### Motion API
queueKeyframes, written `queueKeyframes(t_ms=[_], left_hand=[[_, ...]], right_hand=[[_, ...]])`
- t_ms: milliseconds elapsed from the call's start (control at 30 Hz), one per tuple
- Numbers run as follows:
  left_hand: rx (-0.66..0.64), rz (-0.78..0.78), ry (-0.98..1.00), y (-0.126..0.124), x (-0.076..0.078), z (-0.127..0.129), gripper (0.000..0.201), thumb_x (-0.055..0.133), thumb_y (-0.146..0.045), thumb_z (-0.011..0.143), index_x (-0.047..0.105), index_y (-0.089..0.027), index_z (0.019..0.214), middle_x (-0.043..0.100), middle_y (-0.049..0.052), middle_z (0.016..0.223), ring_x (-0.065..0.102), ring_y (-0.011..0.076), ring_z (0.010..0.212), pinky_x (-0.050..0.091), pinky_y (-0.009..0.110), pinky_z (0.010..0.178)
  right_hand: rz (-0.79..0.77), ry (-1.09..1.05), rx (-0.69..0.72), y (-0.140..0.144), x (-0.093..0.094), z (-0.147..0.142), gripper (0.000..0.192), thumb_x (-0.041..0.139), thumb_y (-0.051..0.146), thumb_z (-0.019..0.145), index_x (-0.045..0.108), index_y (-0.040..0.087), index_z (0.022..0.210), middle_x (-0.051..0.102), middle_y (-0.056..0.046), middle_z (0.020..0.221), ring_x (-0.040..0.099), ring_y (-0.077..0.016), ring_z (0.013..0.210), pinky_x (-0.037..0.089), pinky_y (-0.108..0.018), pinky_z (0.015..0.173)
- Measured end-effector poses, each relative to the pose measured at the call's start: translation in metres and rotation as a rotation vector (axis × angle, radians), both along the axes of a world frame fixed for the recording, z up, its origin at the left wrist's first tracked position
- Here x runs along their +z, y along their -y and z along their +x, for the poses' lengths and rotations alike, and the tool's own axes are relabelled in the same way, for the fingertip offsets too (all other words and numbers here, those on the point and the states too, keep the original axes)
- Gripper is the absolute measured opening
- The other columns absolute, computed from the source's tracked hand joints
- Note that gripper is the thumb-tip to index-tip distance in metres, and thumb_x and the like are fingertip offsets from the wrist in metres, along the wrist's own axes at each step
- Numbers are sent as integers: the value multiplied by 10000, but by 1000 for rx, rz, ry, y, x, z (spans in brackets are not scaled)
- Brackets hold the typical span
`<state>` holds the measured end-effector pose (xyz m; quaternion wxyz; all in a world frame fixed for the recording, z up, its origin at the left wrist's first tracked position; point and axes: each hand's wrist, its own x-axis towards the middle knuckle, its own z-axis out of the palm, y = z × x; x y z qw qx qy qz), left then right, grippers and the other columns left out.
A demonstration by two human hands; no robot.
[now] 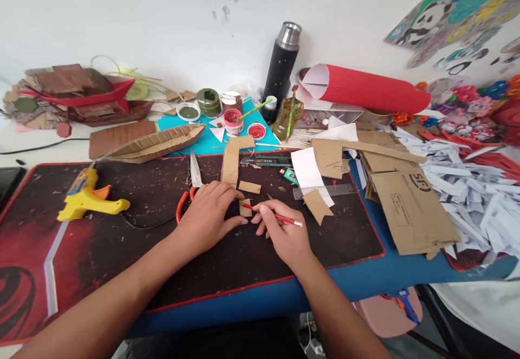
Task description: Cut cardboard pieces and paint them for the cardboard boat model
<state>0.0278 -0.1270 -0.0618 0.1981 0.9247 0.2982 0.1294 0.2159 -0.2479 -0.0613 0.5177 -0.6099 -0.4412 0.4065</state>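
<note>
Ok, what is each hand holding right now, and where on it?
The right hand grips a red pencil along its shaft. The left hand pins a small cardboard piece flat by its left edge.

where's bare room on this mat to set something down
Bare mat lies between the glue gun and the left hand, and along the near edge below the right hand. Crowded behind: scissors, cardboard scraps, paint jars.

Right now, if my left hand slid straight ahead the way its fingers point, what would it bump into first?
Your left hand points rightward, its fingertips already on the small cardboard piece. Just beyond that come the red pencil and your right hand holding it, so it would probably meet those first.
</note>
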Motion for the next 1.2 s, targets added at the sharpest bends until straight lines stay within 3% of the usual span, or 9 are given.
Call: queueKeyframes(t_ms=[367, 667, 1200], left_hand=[[25, -36, 1, 0, -3, -1, 328, 860, -409, 935, 699, -226, 1154, 739, 74, 1127, 645, 318, 1059, 502, 464, 934], [19, -22, -4, 0, -3, -1, 322, 835, -399, 949, 692, -227, 1180, 739, 84, 1126, 657, 327, 1076, 510, 471, 933], [24, -22, -1, 1, -1, 0, 348, 887, -357, 911, 693, -214, 1163, 742, 78, 1125, 657, 327, 1074, 502, 467, 935]], right_hand=[[-11, -38, -64, 0, 1, 0, 342, 625, 492, 1107, 798, 207, 1034, 805, -49, 806, 741, -158, 572, 541, -239, 497], [7, 15, 17, 1, 1, 0, 301, 611, 440, 1123, 800, 218, 1048, 818, -47, 837, 751, -162, 598, 560, -258, 536], [-12, 16, 8, 0, 1, 0, 334, 613, 481, 1116, 804, 216, 1046, 816, -47, 830, 759, -168, 599, 572, -258, 541]])
